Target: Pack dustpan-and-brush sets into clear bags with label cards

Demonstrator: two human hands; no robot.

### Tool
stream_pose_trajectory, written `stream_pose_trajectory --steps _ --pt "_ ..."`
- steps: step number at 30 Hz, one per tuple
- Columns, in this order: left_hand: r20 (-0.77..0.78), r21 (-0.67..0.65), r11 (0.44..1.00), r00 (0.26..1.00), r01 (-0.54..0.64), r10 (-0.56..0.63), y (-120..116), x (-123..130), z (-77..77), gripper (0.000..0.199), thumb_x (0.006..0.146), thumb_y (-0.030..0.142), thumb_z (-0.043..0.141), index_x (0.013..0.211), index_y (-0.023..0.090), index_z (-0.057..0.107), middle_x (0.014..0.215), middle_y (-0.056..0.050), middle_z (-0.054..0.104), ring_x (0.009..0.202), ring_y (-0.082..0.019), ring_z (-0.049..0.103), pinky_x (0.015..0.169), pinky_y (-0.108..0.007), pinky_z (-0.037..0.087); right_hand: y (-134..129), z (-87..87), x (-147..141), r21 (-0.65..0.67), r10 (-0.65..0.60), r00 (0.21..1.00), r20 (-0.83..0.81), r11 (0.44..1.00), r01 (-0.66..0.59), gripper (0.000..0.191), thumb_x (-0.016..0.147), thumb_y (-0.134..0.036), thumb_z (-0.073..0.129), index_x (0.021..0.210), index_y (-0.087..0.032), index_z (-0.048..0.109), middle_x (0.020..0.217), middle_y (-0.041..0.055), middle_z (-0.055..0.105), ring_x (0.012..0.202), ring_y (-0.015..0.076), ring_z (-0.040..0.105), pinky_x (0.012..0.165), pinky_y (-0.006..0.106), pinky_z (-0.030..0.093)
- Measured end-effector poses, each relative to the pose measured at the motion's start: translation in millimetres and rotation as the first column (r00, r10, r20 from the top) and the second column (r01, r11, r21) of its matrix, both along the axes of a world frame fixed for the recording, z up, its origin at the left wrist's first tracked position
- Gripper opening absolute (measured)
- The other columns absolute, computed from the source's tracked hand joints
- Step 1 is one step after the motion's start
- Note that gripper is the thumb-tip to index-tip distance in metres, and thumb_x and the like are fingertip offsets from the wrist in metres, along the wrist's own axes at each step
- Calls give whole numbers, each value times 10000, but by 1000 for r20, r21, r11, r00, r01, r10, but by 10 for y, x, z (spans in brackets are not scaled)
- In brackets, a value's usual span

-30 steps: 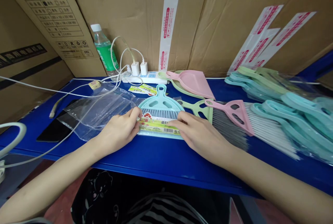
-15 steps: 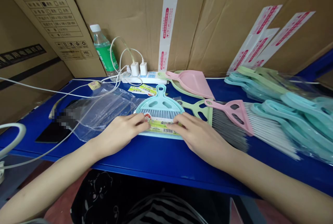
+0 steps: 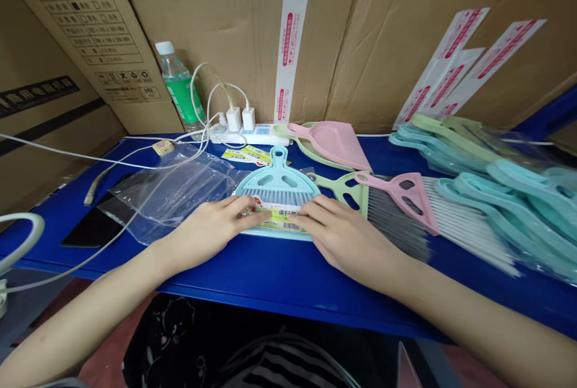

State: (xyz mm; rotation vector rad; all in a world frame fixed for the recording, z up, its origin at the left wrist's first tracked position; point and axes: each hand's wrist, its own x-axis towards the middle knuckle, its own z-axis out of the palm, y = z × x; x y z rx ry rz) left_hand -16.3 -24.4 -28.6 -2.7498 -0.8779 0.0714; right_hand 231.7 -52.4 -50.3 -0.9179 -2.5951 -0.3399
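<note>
In front of me on the blue table lies a light-blue brush and dustpan set (image 3: pixel 276 175), handle pointing away, bristles towards me. A printed label (image 3: pixel 283 212) with a yellow-green band lies across the bristles, over the dustpan. My left hand (image 3: pixel 220 218) holds the left side of the set, fingers curled at its edge and thumb lying across the label. Gripping the right side is my right hand (image 3: pixel 336 226), its thumb on the label's right part. The undersides of both hands' fingers are hidden.
Right of the set lie a green brush (image 3: pixel 345 188) and a pink brush (image 3: pixel 408 196), then bagged light-blue sets (image 3: pixel 509 202). Behind are a pink dustpan (image 3: pixel 336 143) and a power strip (image 3: pixel 265 136). Clear plastic bags (image 3: pixel 175 187), cables, a phone (image 3: pixel 92 223) and a bottle (image 3: pixel 183 90) occupy the left.
My left thumb has slid right, further across the label, covering more of its left part. My right hand and the set have hardly moved.
</note>
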Motion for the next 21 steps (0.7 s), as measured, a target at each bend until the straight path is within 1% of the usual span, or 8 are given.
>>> stream_pose_trajectory --steps 6,10,15,21 --pt "-5 16 1000 1000 18 -17 -6 -2 -2 563 901 12 325 1371 288 466 1142 -72 601 1007 -200 640 748 -300 571 -7 14 -1 23 5 1000 -3 1000 -5 310 879 -9 407 975 -105 686 848 87 657 810 230 567 678 354 497" --pt "12 -4 1000 1000 7 -7 -5 -15 -17 549 911 34 350 1382 296 458 1169 -76 601 1029 -204 641 776 -311 577 -15 18 7 21 2 1000 14 1000 -2 308 884 -10 405 976 -109 682 830 83 647 783 215 566 668 340 488" --pt "35 -17 1000 999 10 -10 -3 -31 -24 522 922 62 379 1385 290 458 1168 -87 605 1037 -213 643 783 -318 581 -12 14 5 63 5 1000 30 998 -7 297 877 -16 416 976 -104 681 824 92 642 815 226 561 701 352 493" --pt "19 27 999 999 42 -42 -3 -29 -27 537 905 27 371 1378 263 465 1149 -88 603 1011 -214 647 762 -316 579 -11 28 -5 65 0 998 56 998 -4 354 884 4 370 982 -131 682 833 80 660 801 207 584 705 341 495"
